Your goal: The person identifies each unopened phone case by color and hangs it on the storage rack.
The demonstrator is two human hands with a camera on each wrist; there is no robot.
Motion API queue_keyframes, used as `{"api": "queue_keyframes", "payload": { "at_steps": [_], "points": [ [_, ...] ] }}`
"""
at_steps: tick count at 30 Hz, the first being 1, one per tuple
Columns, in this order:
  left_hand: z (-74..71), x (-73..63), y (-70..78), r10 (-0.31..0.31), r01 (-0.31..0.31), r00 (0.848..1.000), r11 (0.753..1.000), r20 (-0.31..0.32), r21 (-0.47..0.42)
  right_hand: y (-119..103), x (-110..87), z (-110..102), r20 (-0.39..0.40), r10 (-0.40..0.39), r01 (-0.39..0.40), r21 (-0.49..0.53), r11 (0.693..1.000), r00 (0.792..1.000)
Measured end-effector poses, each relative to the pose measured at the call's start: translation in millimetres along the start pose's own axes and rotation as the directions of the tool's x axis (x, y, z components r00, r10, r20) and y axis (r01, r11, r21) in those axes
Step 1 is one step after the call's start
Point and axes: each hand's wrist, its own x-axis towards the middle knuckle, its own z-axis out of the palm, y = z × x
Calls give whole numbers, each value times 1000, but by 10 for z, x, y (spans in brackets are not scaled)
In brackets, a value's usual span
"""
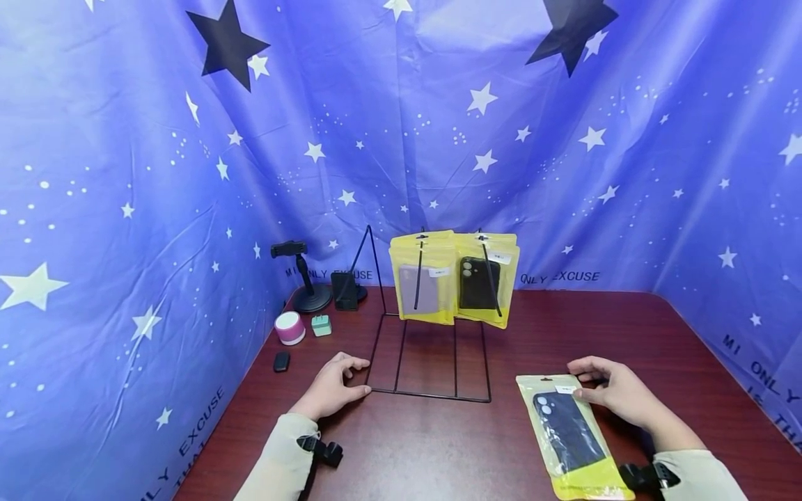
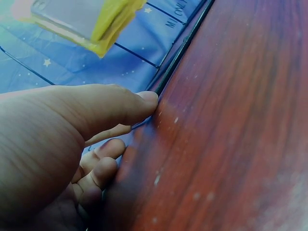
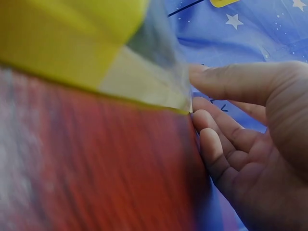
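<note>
A black wire display rack [image 1: 441, 398] stands mid-table, its base toward me. My left hand [image 1: 335, 386] holds the rack's front left corner, thumb tip on the bar and index finger farther back on the side. In the left wrist view, the left thumb [image 2: 120, 103] meets the black bar. My right hand [image 1: 620, 390] pinches the upper right edge of a yellow, clear-fronted packet with a dark phone case [image 1: 567, 431] inside. The right wrist view shows the right thumb [image 3: 236, 82] at the packet's edge, some of its contact hidden.
Packaged phone cases hang on the rack's two hooks: a pale lilac one [image 1: 420, 289] and a black one [image 1: 479, 283]. Left of the rack are a phone stand [image 1: 311, 298], a dark phone [image 1: 344, 291], a pink-white round object [image 1: 290, 328], a green charger [image 1: 321, 325] and a small black object [image 1: 281, 362].
</note>
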Motion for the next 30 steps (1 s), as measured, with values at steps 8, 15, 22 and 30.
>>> {"api": "queue_keyframes", "payload": {
  "at_steps": [8, 15, 22, 30],
  "points": [
    [-9, 0, 17, -5, 5, 1000, 1000, -10, 11, 1, -5, 33, -18, -3, 3, -21, 1000, 1000],
    [3, 10, 0, 1, -1, 1000, 1000, -6, 21, -6, -29, 44, -29, -2, 1, -42, 999, 1000],
    [8, 10, -6, 2, -1, 1000, 1000, -4, 24, 30, -45, 27, -74, -14, 4, -131, 991, 997],
    [11, 3, 4, -1, 1, 1000, 1000, -4, 30, 21, -51, 10, -80, 13, -26, -159, 987, 997]
  ]
}}
